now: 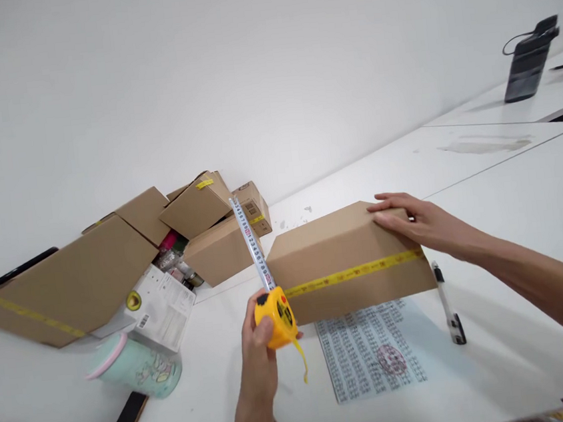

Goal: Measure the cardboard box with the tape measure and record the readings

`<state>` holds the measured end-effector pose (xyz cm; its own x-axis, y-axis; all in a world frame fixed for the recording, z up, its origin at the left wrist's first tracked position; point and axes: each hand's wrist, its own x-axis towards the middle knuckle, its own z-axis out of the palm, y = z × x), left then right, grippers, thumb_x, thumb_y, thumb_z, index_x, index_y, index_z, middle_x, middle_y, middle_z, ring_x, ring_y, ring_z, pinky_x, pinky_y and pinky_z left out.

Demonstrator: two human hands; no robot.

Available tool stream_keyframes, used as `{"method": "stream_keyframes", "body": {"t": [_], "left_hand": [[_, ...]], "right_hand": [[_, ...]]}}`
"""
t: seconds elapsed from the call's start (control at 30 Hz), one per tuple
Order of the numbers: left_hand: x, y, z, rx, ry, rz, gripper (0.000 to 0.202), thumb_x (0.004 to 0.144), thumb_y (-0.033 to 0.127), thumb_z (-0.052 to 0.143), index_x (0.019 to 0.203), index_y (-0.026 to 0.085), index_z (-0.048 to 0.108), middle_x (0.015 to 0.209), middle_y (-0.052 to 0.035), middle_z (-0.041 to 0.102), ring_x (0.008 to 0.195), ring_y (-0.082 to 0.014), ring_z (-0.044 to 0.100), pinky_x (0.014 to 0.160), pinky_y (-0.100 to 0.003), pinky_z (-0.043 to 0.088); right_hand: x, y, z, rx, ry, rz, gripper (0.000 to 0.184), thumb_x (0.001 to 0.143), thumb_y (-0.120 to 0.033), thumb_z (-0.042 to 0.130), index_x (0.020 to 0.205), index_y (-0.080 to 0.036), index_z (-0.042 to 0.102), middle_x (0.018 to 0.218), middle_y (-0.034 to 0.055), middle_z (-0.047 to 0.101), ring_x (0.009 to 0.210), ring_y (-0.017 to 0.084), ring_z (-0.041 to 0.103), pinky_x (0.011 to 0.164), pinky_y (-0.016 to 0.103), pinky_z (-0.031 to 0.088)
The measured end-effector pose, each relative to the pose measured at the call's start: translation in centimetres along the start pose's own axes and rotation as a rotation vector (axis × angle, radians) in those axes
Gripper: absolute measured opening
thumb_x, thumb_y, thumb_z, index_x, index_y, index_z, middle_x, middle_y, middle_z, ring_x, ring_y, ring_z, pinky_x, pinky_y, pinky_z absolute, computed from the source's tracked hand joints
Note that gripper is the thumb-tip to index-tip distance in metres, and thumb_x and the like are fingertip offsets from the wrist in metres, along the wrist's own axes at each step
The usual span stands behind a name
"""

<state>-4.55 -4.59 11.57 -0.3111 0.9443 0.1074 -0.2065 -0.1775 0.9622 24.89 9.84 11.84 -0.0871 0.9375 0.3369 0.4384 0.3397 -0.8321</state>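
My left hand (258, 348) is wrapped round a yellow tape measure (278, 317), whose silver blade (252, 244) sticks out upward past the left end of a cardboard box (336, 252). A yellow strap hangs from the case. The brown box is tilted above the table, with yellow printed tape along its side. At the box's upper right corner, my right hand (413, 218) grips the edge between thumb and fingers. Under the box lies a printed sheet (377, 355) with a round red stamp. A pen (449, 304) rests just right of the box.
Several cardboard boxes (220, 251) are piled against the wall at left. A mint cup (139, 367) with a pink rim stands near a white carton (158, 308) at the table's left edge. A dark water bottle (530, 64) stands far right.
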Motion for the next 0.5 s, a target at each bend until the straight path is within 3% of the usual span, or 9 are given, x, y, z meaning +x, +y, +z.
{"method": "stream_keyframes", "body": {"t": [0.13,0.2,0.27,0.33,0.43,0.5], "left_hand": [[2.2,2.3,1.3,0.035,-0.049,0.081,0.051,0.070,0.048,0.075,0.109,0.018,0.059,0.103,-0.0080,0.062,0.084,-0.0220,0.061,0.066,-0.031,0.057],[1.4,1.9,1.9,0.062,-0.033,0.103,0.058,0.068,0.051,0.077,0.113,0.021,0.057,0.104,-0.0072,0.061,0.082,-0.0210,0.061,0.064,-0.030,0.056],[-0.5,0.2,2.6,0.062,-0.061,0.084,0.067,0.066,0.056,0.079,0.119,0.024,0.054,0.098,-0.0060,0.062,0.075,-0.0197,0.060,0.062,-0.030,0.054],[-2.5,-2.4,3.4,0.048,-0.183,0.031,0.078,0.062,0.062,0.080,0.123,0.024,0.051,0.088,-0.0054,0.063,0.070,-0.0193,0.058,0.060,-0.029,0.051],[-4.4,-6.0,4.6,0.037,-0.326,-0.096,0.088,0.057,0.069,0.080,0.126,0.023,0.048,0.092,-0.0082,0.062,0.071,-0.0195,0.057,0.064,-0.031,0.050],[-4.5,-7.1,5.2,0.024,-0.380,-0.163,0.089,0.057,0.068,0.080,0.126,0.023,0.048,0.095,-0.0087,0.061,0.072,-0.0196,0.057,0.066,-0.032,0.049]], "right_hand": [[4.7,-1.0,0.1,-0.028,0.008,0.108,0.052,0.080,-0.072,0.053,0.091,-0.024,0.071,0.105,0.0083,0.071,0.094,0.030,0.065,0.078,0.041,0.052],[5.8,-1.0,0.6,-0.026,0.054,0.066,0.050,0.081,-0.069,0.053,0.088,-0.023,0.072,0.104,0.0079,0.072,0.098,0.029,0.063,0.081,0.039,0.050],[6.3,-0.9,1.1,0.007,0.094,-0.019,0.045,0.083,-0.063,0.053,0.089,-0.022,0.072,0.109,0.0071,0.070,0.103,0.028,0.060,0.083,0.037,0.048],[6.3,-0.8,1.6,0.050,0.070,-0.089,0.040,0.086,-0.058,0.052,0.091,-0.022,0.070,0.104,0.0063,0.071,0.096,0.025,0.062,0.079,0.035,0.048],[6.5,-1.2,1.8,0.052,0.030,-0.182,0.031,0.090,-0.049,0.051,0.095,-0.023,0.068,0.096,0.0047,0.072,0.086,0.022,0.064,0.074,0.033,0.048],[6.7,-1.7,1.7,-0.009,0.025,-0.271,0.027,0.092,-0.040,0.049,0.104,-0.025,0.067,0.098,0.0034,0.072,0.085,0.021,0.064,0.076,0.034,0.047]]}}
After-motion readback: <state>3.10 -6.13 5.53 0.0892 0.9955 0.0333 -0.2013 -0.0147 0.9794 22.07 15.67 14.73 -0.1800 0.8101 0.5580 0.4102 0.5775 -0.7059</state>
